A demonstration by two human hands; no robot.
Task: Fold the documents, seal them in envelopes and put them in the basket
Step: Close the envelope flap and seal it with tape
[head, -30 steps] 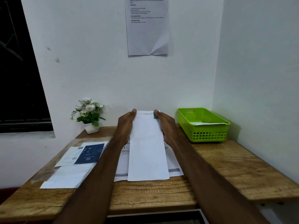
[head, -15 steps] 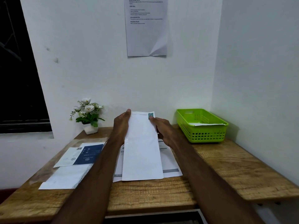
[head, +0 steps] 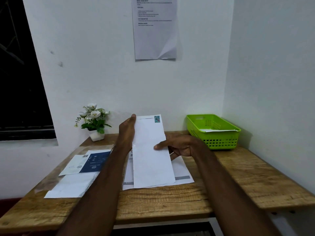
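At the far left of the tabletop a plain white sheet is laid flat, with a blue-and-white leaflet just beyond it, overlapping its far edge. A small potted plant is set against the back wall, behind both.

The envelope is held up in the middle, its long axis running away from the person, the stamped end farthest and highest, the near end low over a printed document that lies flat beneath it. The left hand is laid along the envelope's left edge near the far end, fingers straight; whether a thumb is hooked behind cannot be told. The right hand's grip is clamped on the right edge about midway, thumb on top and curled fingers beneath.

The basket is set to the right of the envelope, in the back corner where the two walls meet, with a white paper already lying in it. The right hand is the nearer to it, and bare tabletop lies between. A carry to the right and slightly away is judged to be called for, with the envelope turned so that its length follows the basket's. The corner walls leave little room beyond the rim, and the tabletop's right edge falls away past it.
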